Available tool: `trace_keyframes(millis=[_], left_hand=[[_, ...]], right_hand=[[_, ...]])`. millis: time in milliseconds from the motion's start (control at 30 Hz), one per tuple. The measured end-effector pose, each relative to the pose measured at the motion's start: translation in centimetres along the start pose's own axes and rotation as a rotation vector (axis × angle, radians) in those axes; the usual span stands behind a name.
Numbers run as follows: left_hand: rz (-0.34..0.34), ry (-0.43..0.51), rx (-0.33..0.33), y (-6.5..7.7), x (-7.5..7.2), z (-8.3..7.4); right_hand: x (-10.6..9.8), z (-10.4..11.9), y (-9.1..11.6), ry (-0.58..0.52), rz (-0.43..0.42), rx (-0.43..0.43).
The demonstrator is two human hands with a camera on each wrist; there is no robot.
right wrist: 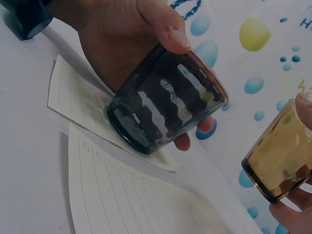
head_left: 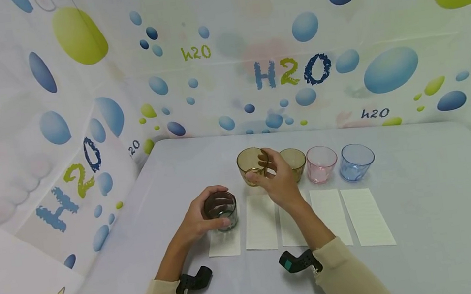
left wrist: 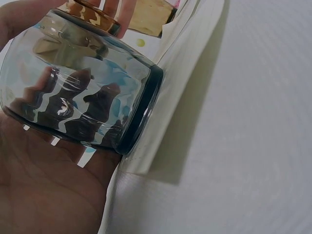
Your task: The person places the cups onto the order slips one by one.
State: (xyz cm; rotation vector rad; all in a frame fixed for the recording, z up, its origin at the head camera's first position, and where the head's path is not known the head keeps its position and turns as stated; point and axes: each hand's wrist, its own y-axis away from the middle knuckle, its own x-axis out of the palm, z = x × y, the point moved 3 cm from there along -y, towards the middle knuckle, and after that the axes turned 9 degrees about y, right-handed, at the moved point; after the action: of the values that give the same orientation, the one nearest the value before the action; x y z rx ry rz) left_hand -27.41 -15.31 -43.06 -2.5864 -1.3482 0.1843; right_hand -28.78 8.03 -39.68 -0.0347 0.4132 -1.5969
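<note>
My left hand grips a dark grey glass tumbler, thumb on the near side and fingers around the far side. The tumbler is over the leftmost paper slip; whether its base touches the paper I cannot tell. My right hand holds an amber glass tumbler between thumb and fingers. In the right wrist view this amber tumbler appears raised off the table. Just right of it, partly behind the right hand, stands a second amber tumbler.
A pink glass and a blue glass stand at the right end of the row. More cream paper slips lie side by side on the white-covered table. A patterned sheet hangs behind.
</note>
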Motion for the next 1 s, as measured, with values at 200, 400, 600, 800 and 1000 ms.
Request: trace_keyframes(millis=[200,400,600,800,1000], left_hand=[[-0.001,-0.001,-0.001,0.0,0.0,0.0],[0.003,0.009,0.008,0.0,0.0,0.1],[0.006,0.016,0.013,0.0,0.0,0.3],[0.001,0.010,0.008,0.0,-0.1,0.3],[0.000,0.024,0.013,0.0,-0.1,0.2]], right_hand=[[-0.3,0.5,0.5,0.000,-0.003,-0.016],[-0.7,1.2,0.9,-0.026,-0.006,-0.033],[-0.9,2.2,1.2,-0.024,-0.018,-0.067],[-1.3,2.8,1.7,-0.063,-0.022,-0.128],[-1.7,3.4,2.0,-0.105,-0.009,-0.200]])
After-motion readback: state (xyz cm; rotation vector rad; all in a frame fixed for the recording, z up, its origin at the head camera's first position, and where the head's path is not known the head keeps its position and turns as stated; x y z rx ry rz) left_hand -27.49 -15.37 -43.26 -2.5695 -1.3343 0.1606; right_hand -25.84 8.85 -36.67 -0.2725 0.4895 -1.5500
